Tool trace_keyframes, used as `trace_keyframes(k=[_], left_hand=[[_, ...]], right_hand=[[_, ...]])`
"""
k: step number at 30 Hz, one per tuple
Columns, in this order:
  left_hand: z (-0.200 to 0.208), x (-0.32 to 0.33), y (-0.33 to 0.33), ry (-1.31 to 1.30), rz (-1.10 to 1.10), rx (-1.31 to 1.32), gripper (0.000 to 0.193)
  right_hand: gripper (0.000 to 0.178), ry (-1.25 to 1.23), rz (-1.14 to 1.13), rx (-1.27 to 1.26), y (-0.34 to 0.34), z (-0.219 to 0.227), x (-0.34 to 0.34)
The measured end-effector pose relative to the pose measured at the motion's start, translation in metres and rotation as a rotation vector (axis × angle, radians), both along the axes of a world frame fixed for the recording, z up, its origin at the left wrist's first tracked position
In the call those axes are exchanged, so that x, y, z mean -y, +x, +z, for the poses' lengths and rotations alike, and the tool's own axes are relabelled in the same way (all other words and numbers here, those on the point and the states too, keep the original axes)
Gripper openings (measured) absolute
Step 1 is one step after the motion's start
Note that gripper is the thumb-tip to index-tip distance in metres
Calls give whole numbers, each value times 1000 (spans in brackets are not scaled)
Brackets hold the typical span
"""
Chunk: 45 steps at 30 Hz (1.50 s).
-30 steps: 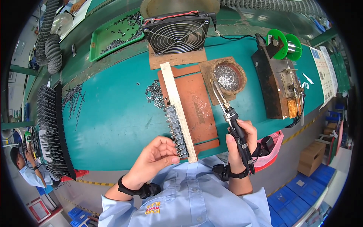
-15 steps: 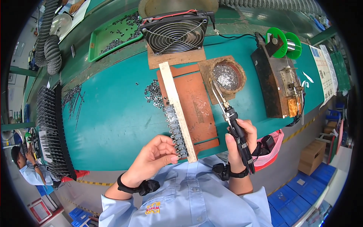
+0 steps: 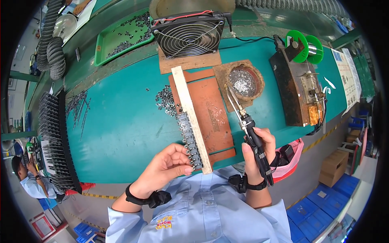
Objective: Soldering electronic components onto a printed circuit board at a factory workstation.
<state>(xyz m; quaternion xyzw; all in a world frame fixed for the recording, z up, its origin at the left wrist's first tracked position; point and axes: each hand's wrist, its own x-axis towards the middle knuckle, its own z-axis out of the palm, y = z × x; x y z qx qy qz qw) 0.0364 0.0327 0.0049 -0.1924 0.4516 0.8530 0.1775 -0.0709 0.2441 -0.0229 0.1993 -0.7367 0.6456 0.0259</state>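
My right hand (image 3: 259,152) is closed around the black handle of a soldering iron (image 3: 253,135). Its metal tip, with a thin guide tube alongside, points away from me and rests by the rim of a round brown bowl (image 3: 242,82) with silvery solder scraps inside. My left hand (image 3: 168,165), fingers curled, holds the near end of a row of small metal connectors (image 3: 188,139) between thumb and forefinger. That row lies along the left side of a pale wooden strip (image 3: 190,117) on a reddish-brown board (image 3: 210,115). A pile of loose small metal parts (image 3: 165,100) lies left of the board.
Beyond the board stands a black fan (image 3: 189,38). A green tray (image 3: 123,38) of small parts is at the far left. On the right are a solder feeder box (image 3: 288,87) and green solder spools (image 3: 304,46). A black rack of pins (image 3: 60,141) borders the left side.
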Motion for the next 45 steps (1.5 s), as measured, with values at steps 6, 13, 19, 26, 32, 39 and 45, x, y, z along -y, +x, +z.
trace_keyframes(k=[6,13,19,26,32,39,45], left_hand=[[-2,-2,4,-18,21,0,28],[0,-3,6,21,51,16,22],[-4,-1,9,45,47,-21,19],[-5,-5,7,36,70,-20,17],[-3,-5,9,22,72,-11,15],[-1,-5,8,16,53,-8,16],[2,-7,8,-2,75,6,18]], right_hand=[[42,-53,60,26,5,-4,-9],[43,-41,173,-105,25,9,-44],[36,62,280,-260,38,37,-51],[32,225,468,-366,38,45,-51],[37,241,470,-419,39,41,-50],[35,75,172,-238,44,18,-21],[36,282,345,-410,26,14,30]])
